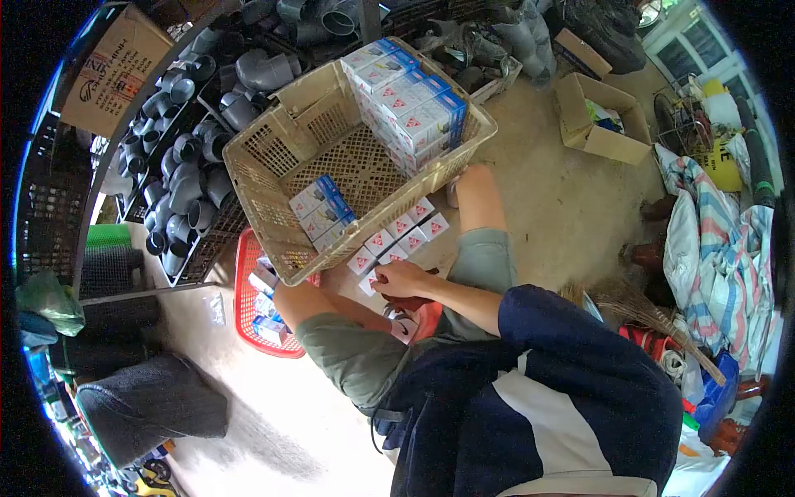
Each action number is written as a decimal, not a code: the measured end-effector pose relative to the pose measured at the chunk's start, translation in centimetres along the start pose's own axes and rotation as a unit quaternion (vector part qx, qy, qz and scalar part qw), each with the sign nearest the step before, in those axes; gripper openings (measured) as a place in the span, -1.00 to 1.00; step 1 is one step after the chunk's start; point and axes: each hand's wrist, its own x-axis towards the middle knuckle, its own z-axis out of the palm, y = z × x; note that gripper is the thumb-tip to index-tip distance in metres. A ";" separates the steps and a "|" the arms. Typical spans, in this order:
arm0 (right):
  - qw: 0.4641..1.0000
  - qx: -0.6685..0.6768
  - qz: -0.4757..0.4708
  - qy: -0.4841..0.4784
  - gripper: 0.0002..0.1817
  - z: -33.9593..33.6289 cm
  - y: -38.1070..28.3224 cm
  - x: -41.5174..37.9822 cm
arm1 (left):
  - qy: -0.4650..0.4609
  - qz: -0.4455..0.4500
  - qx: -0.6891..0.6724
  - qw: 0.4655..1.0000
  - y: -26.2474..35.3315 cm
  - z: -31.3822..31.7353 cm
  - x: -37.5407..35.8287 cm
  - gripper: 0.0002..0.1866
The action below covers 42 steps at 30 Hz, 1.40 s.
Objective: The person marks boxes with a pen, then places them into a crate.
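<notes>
My right hand (401,279) is closed beside a group of small white boxes (397,240) with red triangle marks, standing in rows on the floor. What it holds, if anything, is too small to make out. A shaded patch of skin just below it may be part of my left hand, whose fingers I cannot make out. Ahead of my knees stands a large beige plastic crate (258,195). Stacked blue-and-white boxes (414,108) fill its far right part, and a smaller group of boxes (321,211) lies at its near left. A red basket (246,311) with several boxes sits by my left knee.
Grey pipe fittings (186,157) crowd the racks at the left and back. An open cardboard box (604,124) stands on the floor at upper right. Striped sacks (704,240) and a straw broom (654,319) lie at the right. A dark cloth-covered object (153,406) is at lower left.
</notes>
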 end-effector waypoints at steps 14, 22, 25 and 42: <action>1.000 -0.011 -0.008 -0.001 -0.56 0.5 0.5 0.4 | -0.013 -0.002 -0.008 1.000 0.1 0.0 -0.4 -0.47; 1.000 -0.010 0.002 0.001 -0.56 0.4 0.2 0.4 | -0.017 -0.005 -0.008 1.000 0.2 0.0 -0.4 -0.47; 1.000 -0.008 -0.003 -0.012 -0.56 0.4 0.2 0.2 | -0.016 -0.006 -0.010 1.000 0.2 0.1 -0.6 -0.47; 0.999 0.006 -0.023 0.026 -0.58 0.0 0.5 -0.4 | -0.013 -0.009 -0.010 1.000 0.4 0.9 -0.6 -0.48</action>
